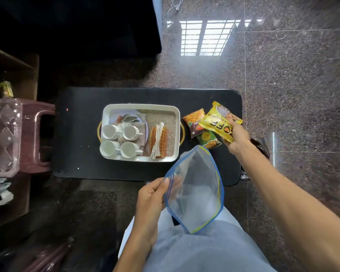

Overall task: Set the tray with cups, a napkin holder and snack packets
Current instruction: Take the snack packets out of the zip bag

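Note:
A white tray (pixel 140 107) with gold handles sits on the black table (pixel 79 134). Several white cups (pixel 120 141) stand in its left half, and an orange napkin holder (pixel 159 141) with white napkins lies in its right half. Right of the tray lie an orange snack packet (pixel 192 121) and a green one (pixel 208 138). My right hand (pixel 237 137) grips a yellow snack packet (pixel 219 122) above them. My left hand (pixel 152 197) pinches the rim of an open clear zip bag (pixel 196 191) with a blue edge, held over my lap.
A maroon plastic stool (pixel 37 134) stands left of the table with a clear container (pixel 2 134) beside it. A dark cabinet (pixel 86 26) is behind the table. Speckled stone floor (pixel 292 85) lies to the right.

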Demonstrator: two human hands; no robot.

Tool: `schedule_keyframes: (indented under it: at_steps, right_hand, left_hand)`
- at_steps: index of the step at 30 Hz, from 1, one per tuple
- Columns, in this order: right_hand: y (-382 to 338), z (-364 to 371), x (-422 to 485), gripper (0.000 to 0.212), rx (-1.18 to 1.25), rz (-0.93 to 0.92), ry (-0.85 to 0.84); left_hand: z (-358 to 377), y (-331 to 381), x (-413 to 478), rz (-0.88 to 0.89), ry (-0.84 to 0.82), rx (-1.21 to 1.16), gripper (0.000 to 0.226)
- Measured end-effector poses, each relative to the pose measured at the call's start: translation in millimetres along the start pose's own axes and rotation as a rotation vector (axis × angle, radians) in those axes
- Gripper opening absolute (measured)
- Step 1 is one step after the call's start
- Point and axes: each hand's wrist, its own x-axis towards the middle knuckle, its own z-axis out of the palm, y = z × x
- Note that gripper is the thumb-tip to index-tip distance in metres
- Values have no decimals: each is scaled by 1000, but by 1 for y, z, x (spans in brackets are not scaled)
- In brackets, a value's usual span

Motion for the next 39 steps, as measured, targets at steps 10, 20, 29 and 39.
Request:
schedule_keyframes:
  at_steps: [10, 20, 29, 39]
  right_hand:
    - [22, 10, 49, 44, 230, 185, 71]
    - [39, -8, 70, 40, 105, 232, 76]
    - [57, -32, 73, 41, -38, 170, 42]
    - [63, -68, 43, 34, -411, -75, 74]
  left_hand:
    - [4, 3, -7, 29, 11, -21, 25]
    - [5, -7, -8, 11, 47, 8, 27]
    - [2, -16, -16, 19, 36, 37, 26]
    - [0, -20, -30, 70, 40, 29, 26]
